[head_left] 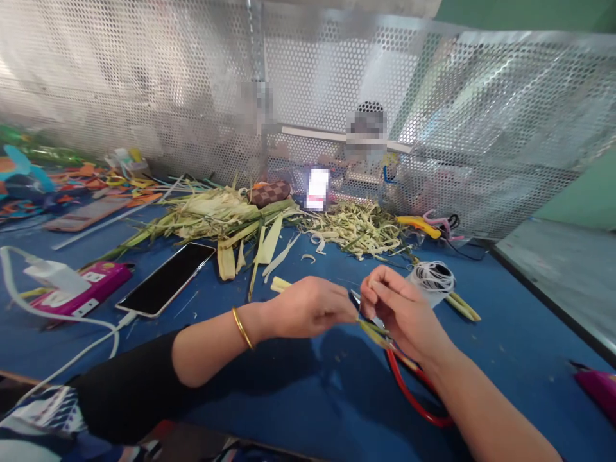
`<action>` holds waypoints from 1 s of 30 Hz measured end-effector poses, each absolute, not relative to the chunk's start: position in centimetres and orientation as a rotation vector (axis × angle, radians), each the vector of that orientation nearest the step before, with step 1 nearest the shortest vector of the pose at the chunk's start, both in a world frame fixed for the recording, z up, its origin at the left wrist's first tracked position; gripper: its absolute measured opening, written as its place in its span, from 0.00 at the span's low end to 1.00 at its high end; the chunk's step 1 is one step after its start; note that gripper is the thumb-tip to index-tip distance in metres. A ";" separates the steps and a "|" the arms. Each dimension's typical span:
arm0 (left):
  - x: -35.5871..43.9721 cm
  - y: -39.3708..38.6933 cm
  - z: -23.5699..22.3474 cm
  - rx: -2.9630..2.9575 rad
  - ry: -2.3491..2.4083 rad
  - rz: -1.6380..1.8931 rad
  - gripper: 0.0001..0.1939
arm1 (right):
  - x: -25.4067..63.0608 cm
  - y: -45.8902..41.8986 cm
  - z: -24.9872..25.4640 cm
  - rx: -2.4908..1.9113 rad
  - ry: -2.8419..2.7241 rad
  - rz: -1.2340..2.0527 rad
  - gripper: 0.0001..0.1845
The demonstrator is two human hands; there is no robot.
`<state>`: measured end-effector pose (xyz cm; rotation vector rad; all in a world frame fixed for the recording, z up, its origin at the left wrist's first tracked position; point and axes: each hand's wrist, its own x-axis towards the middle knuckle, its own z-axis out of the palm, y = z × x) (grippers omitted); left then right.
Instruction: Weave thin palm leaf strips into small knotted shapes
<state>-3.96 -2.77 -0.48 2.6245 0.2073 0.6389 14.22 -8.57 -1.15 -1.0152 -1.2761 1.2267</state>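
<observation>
My left hand (pixel 312 307) is closed in a pinch on a pale green leaf strip (pixel 373 330); another end of leaf pokes out behind its knuckles. My right hand (pixel 402 311) is closed too, fingers curled against the same strip, with red-handled scissors (pixel 414 396) lying under its wrist and their metal tip showing between the two hands. A gold bangle (pixel 242 328) sits on my left wrist. Both hands hover just above the blue table (pixel 298 391).
A pile of palm leaves (pixel 216 215) and shredded trimmings (pixel 356 230) lies behind. A phone (pixel 166 277) on a white cable, a pink box (pixel 84 289) with a charger, a bag of white thread (pixel 433 279), yellow cutters (pixel 419 224). Perforated metal screen (pixel 144 83); people behind it.
</observation>
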 end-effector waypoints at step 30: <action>-2.6 -3.1 -1.9 1.221 0.855 0.747 0.07 | 11.4 -8.7 -4.1 -0.953 -1.338 0.895 0.11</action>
